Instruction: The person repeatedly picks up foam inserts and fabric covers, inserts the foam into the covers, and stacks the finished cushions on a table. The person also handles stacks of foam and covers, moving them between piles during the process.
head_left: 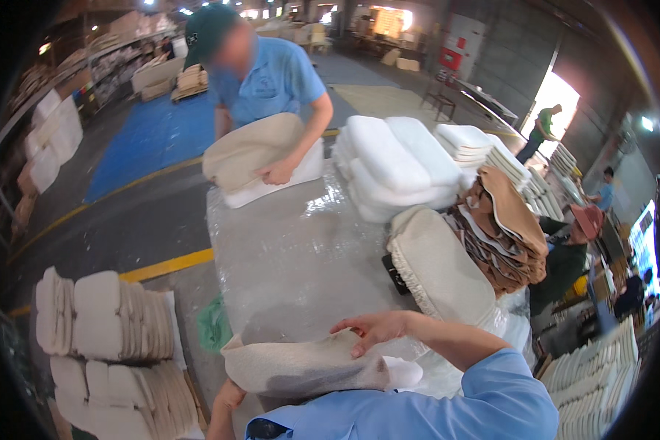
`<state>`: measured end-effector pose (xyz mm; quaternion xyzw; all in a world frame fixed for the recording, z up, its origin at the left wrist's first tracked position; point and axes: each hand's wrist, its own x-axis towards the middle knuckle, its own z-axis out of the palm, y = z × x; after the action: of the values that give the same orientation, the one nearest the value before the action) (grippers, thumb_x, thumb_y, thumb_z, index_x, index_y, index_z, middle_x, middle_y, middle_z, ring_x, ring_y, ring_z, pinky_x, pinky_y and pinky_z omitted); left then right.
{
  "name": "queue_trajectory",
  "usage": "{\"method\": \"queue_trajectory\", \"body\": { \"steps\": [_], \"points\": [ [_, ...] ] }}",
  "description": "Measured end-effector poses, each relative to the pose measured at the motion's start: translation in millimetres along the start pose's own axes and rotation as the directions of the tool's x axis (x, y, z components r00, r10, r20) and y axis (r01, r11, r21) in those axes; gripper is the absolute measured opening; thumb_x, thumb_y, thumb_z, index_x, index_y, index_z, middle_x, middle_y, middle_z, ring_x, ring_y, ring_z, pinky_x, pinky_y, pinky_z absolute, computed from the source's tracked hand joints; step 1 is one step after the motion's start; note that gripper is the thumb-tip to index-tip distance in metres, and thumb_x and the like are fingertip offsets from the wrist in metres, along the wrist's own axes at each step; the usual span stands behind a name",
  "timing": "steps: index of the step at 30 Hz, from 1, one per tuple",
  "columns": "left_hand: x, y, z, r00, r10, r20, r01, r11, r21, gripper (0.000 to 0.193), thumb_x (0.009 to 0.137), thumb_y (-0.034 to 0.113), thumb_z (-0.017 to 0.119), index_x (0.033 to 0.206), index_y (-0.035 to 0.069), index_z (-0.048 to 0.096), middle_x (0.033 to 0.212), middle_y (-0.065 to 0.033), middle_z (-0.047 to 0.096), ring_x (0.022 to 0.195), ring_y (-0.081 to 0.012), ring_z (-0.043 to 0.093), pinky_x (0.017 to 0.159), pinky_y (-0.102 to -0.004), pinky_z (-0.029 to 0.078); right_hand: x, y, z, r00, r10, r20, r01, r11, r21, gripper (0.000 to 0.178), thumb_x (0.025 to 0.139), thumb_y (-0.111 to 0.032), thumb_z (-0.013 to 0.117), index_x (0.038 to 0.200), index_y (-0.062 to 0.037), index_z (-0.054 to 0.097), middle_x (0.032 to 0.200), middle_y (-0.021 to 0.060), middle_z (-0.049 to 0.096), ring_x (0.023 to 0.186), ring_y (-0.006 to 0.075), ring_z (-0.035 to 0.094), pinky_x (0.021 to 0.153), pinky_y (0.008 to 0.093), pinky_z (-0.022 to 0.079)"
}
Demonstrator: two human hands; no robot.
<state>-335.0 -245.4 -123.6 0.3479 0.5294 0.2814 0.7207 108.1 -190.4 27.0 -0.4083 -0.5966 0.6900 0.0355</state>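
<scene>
Cushion work fills my view. My right hand (374, 328) lies palm down, fingers spread and open, on a beige cover (308, 367) at the near edge of the worktop (293, 257). My left hand (229, 396) sits under the cover's left end; only its back shows, so I cannot tell whether it grips. White foam (403, 372) pokes out of the cover's right end. Across the worktop, at its far edge, a co-worker in a blue shirt (271, 81) presses a hand on another beige-covered cushion (260, 158). White foam pads (396, 165) are stacked at the far right corner, beside a heap of brown covers (510, 235). A finished cushion (440, 268) lies along the right edge. Foam stacks (110, 330) stand on the floor to the left.
</scene>
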Motion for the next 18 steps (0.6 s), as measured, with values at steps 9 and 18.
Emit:
{"method": "queue_trajectory", "body": {
  "steps": [9,18],
  "points": [
    [20,-15,-6,0.966,0.245,0.084,-0.256,0.952,0.169,0.060,0.091,0.010,0.079,0.147,0.002,0.057,0.143,-0.0112,0.064,0.127,-0.0234,0.062,0.109,-0.0389,0.049,-61,-63,76,0.717,-0.305,-0.627,0.250,0.952,-0.177,0.025,0.096,-0.008,0.073,0.119,-0.0017,0.072,0.109,0.0069,0.076,0.097,0.0114,0.066,0.079,0.0312,0.054],
    [30,-3,-7,0.974,0.202,0.100,-0.224,0.837,0.498,0.063,0.095,0.021,0.076,0.148,-0.004,0.054,0.148,-0.0144,0.062,0.137,-0.0280,0.056,0.117,-0.0382,0.042,-75,-70,85,0.449,-0.568,-0.690,0.427,0.815,-0.393,0.018,0.093,-0.014,0.079,0.107,-0.0036,0.074,0.085,0.0093,0.068,0.072,0.0140,0.059,0.067,0.0330,0.050]
  ]
}}
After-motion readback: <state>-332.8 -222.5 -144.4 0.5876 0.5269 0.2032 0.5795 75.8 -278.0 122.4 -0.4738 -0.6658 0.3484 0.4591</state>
